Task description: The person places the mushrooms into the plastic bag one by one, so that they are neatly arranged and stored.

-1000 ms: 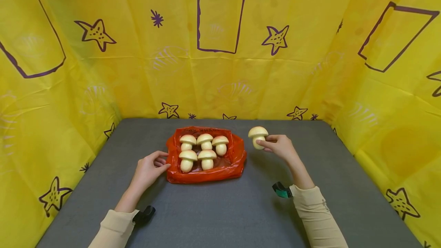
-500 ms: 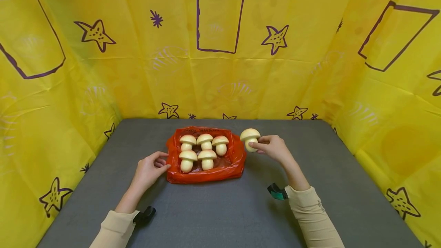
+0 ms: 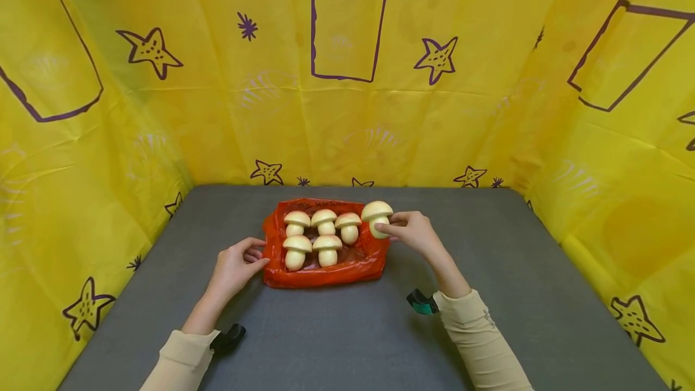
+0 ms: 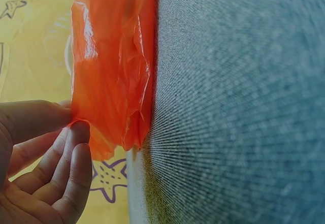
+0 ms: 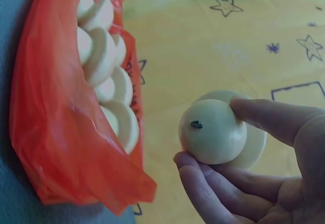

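My right hand (image 3: 417,233) pinches the stem of a cream toy mushroom (image 3: 376,212) between thumb and fingers, holding it upright over the right rim of an open red plastic bag (image 3: 326,277). In the right wrist view the mushroom (image 5: 210,132) shows its stem end with a small dark mark, apart from the bag (image 5: 56,112). Several similar mushrooms (image 3: 295,252) sit inside the bag in two rows. At the bag's left side, my left hand (image 3: 234,270) pinches its edge; the left wrist view shows the red film (image 4: 111,66) between thumb and curled fingers.
The bag stands on a dark grey tabletop (image 3: 336,336). Yellow cloth (image 3: 347,119) printed with stars and frames encloses the table at the back and both sides. A black wrist camera (image 3: 230,338) is strapped to the left wrist, another (image 3: 422,303) to the right.
My right hand has carried the mushroom leftward, from beside the bag to over its right rim. The left hand and the bag have stayed in place.
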{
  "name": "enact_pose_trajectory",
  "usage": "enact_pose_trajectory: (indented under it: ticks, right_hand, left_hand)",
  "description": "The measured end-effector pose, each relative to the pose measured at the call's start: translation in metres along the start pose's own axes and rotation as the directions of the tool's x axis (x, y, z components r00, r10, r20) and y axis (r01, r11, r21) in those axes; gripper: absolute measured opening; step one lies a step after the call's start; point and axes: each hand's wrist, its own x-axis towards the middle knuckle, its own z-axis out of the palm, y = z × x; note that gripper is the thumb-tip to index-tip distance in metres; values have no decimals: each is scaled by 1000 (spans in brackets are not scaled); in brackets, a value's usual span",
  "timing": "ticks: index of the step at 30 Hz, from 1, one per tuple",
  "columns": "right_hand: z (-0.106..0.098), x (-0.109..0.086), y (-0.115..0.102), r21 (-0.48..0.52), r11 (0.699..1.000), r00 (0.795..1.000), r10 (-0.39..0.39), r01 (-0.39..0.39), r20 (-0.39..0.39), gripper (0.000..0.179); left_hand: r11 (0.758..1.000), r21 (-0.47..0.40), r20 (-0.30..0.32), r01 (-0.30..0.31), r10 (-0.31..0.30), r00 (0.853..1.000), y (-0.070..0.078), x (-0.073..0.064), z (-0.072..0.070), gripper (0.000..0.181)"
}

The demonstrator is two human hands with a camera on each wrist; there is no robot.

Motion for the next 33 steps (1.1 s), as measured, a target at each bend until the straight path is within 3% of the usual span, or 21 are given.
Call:
enact_pose_trajectory:
  ticks: [14, 33]
  right_hand:
    - [34, 9, -9, -14, 1000, 999, -15, 15, 36, 48]
    - [53, 14, 12, -146, 989, 1000, -2, 0, -17, 43]
  left_hand:
    - [1000, -18, 15, 2, -2, 1000, -1, 0, -1, 30]
    - [1000, -23, 22, -2, 3, 1000, 0, -2, 0, 31]
